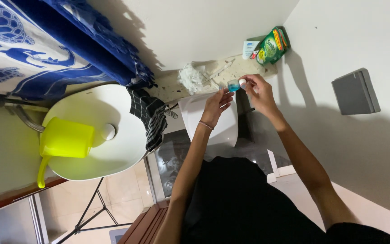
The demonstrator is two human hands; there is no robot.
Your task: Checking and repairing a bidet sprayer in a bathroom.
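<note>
White basin (113,158): the landmark for every entry below; round, wide, set at frame left.

Blue patterned curtain (46,49): hangs above the basin, largest item after it.

Yellow-green jug (66,138): lies inside the basin, handle pointing toward the lower edge of frame.

Dark checked cloth (150,115): draped over the basin's right rim.

White curved fixture (195,113): just right of the basin, beyond the cloth; directly beneath the hands.

Grey wall box (355,92): far right of the basin, well apart from everything else.

Green packet (272,45): up and right of the basin, on the speckled ledge (172,88), beside a small white tube (250,49).

White crumpled wad (194,77): on the ledge, between basin and packet.

Right hand (262,92): farther from the basin; fingertips pinch a small white piece (242,82), seemingly a cap, touching the bottle.

Left hand (216,105): nearer the basin; thumb and fingers pinch the small blue-filled bottle from below.

Small blue-filled bottle (234,86): right of the basin, over the white fixture, held between both hands; the two hands are equally close, left on its basin side, right on the far side. Its long axis cannot be told at this size.
</note>
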